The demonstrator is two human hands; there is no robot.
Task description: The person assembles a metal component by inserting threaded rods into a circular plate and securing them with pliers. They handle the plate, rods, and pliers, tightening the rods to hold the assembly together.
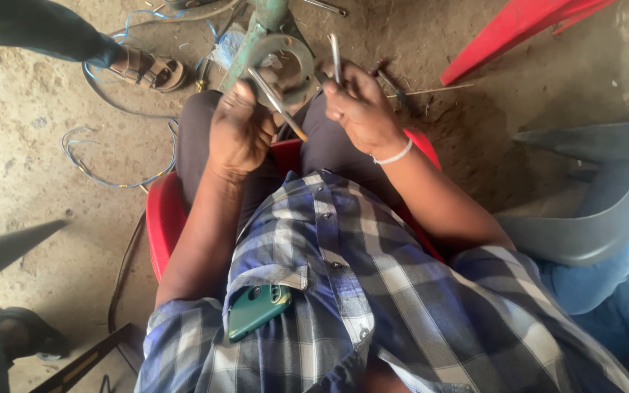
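Over the person's knees, a round grey metal flange plate (285,67) with a large centre opening sits at the end of a green-painted machine body (260,29), tilted up toward the camera. The left hand (238,131) is closed in a fist around a thin metal rod (277,102) that slants from the plate's opening down to the lap; its lower end looks orange-tipped. The right hand (358,109) is pinched shut on a second slim metal tool (335,57), which stands nearly upright just beside the plate's right edge. A white band (394,155) circles that wrist. The two hands crowd the plate from both sides and hide its lower rim.

Beneath them, dark trousers cover the knees, and the person sits on a red plastic seat (161,218). A blue-and-white checked shirt (373,291) fills the lower view, with a green phone (256,309) poking out of the chest pocket.

On the dirt floor to the left lie loops of blue wire (96,171), and another person's sandalled foot (147,69) rests near the machine. A screwdriver-like tool (391,84) lies on the ground just past the right hand. Farther right are a red plastic chair leg (511,29) and a grey plastic chair (598,211).
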